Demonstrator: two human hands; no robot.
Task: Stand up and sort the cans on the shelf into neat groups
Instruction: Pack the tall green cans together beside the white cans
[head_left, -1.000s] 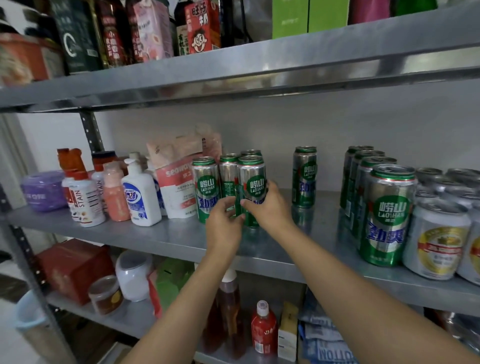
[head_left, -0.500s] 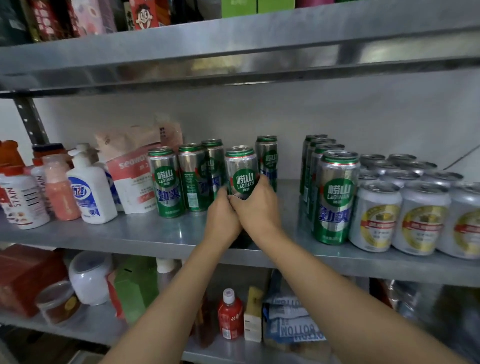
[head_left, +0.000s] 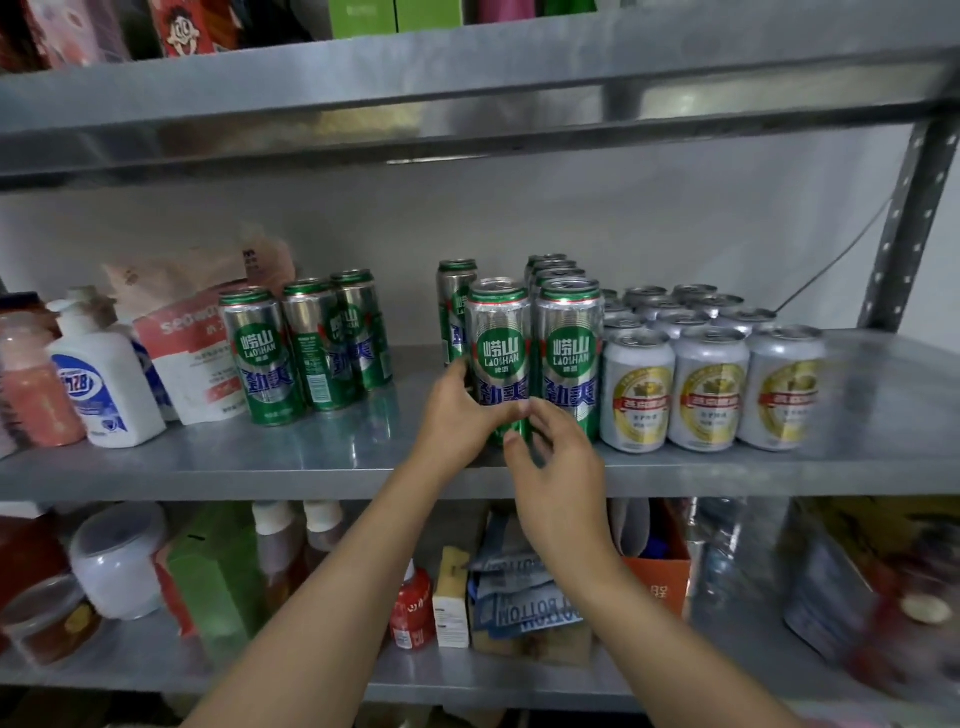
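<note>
As a person reaches both bare arms toward a grey metal shelf (head_left: 311, 457), the left hand (head_left: 457, 415) wraps its grip round the lower left side of a tall green-and-silver beer can (head_left: 496, 343). This can stands upright near the shelf's front edge, touching a front-to-back row of matching tall green cans (head_left: 569, 353) on its right. The right hand (head_left: 558, 467) hovers just in front of the can's base, its grip loosely curled; whether the fingertips touch the can cannot be told. Short silver-and-gold cans (head_left: 709, 395) stand grouped further right. A lone tall green can (head_left: 456, 306) stands just behind the held one. Three stray tall green cans (head_left: 306, 353) stand upright well apart to the left, near a white pump bottle (head_left: 104, 389). That trio probably comes next: it lies left of both hands, long axes vertical, and the left hand is nearer.
</note>
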